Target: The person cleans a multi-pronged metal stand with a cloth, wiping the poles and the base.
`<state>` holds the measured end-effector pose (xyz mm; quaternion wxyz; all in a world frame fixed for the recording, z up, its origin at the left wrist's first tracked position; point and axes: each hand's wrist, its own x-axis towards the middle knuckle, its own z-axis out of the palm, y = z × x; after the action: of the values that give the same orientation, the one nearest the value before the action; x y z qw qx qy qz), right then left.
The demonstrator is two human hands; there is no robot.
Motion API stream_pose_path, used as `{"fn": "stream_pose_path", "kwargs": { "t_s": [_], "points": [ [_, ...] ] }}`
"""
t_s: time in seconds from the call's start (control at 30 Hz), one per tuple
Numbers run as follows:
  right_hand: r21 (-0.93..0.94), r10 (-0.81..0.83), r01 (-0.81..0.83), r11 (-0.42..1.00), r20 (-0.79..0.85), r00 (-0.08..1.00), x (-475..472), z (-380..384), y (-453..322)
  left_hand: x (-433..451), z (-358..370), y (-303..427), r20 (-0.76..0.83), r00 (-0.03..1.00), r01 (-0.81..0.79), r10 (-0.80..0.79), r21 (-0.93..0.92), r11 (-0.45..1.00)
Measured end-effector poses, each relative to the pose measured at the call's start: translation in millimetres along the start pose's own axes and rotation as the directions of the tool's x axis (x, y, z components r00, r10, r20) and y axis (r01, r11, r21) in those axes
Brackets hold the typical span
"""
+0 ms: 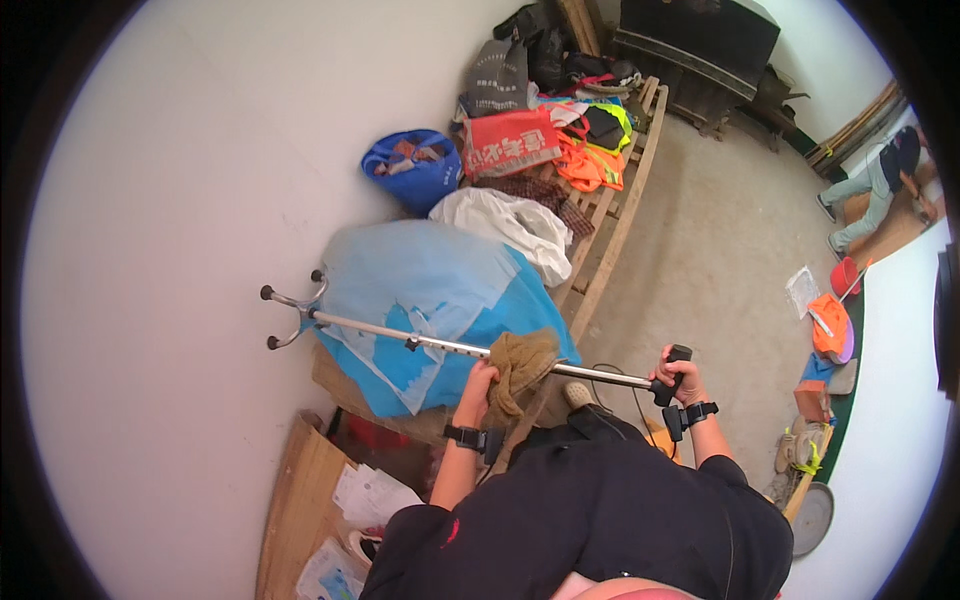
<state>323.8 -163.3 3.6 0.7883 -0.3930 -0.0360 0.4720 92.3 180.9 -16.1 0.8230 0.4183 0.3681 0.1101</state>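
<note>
A metal walking cane [450,346] with several rubber-tipped feet lies almost level across the view before me. My right hand [679,375] grips its black handle [667,384] on the right. On the shaft near the middle, my left hand [480,381] holds a brown cloth [519,367], which is draped over the tube and hangs down below it. The footed end [304,309] points left, close to the white wall. Under the cane sits a bulky bundle covered in blue and pale sheeting [450,300].
A slatted wooden rack [626,217] bears a white bag [502,217], a blue bag [412,169], a red bag [510,141] and orange clothing [591,166]. Cardboard [307,495] leans at lower left. At right, another person [874,187] bends near a red bucket [844,276].
</note>
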Motion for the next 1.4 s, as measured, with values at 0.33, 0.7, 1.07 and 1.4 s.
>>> {"fn": "stream_pose_path", "kwargs": {
  "t_s": [0.33, 0.7, 1.07, 1.4],
  "points": [
    [0.009, 0.052, -0.051, 0.999, -0.306, 0.951, -25, 9, -13, -24, 31, 7, 0.021, 0.996, 0.092, -0.092, 0.004, 0.996],
    [-0.039, 0.074, -0.084, 0.996, -0.215, 0.974, -2, 7, -26, -142, -77, 31, -0.545, 0.731, -0.441, 0.412, 0.084, 0.894],
    [-0.088, 0.037, -0.051, 0.995, -0.157, 0.987, -4, 13, -30, -100, -37, 113, -0.299, 0.638, -0.391, 0.710, 0.669, 0.632],
    [0.034, 0.076, -0.070, 0.997, -0.230, 0.970, -17, 22, -25, 37, -28, 91, 0.161, 0.695, 0.088, 0.701, 0.949, -0.304]
  ]
}}
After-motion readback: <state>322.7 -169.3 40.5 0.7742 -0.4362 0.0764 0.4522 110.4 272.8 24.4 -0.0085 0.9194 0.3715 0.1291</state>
